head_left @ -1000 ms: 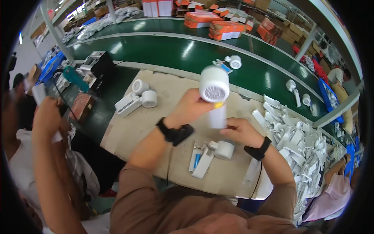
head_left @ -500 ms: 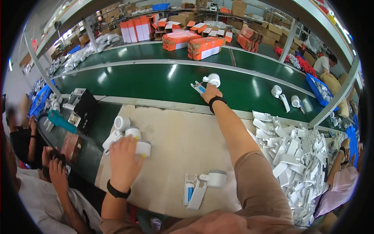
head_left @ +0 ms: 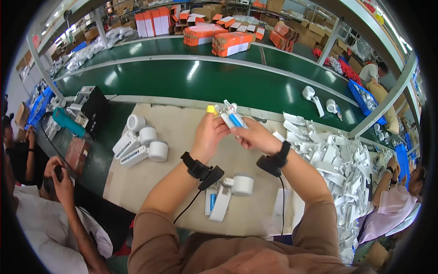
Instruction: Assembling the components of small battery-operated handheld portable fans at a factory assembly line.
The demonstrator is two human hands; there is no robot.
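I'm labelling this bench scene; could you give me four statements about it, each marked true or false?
1. The left hand and right hand both touch the part with the blue cylinder. True.
2. The teal tool lies right of the cardboard. False: the teal tool lies left of the cardboard.
3. Three white heads are grouped left of the left hand. True.
4. The pile is nearer the left hand. False: the pile is nearer the right hand.
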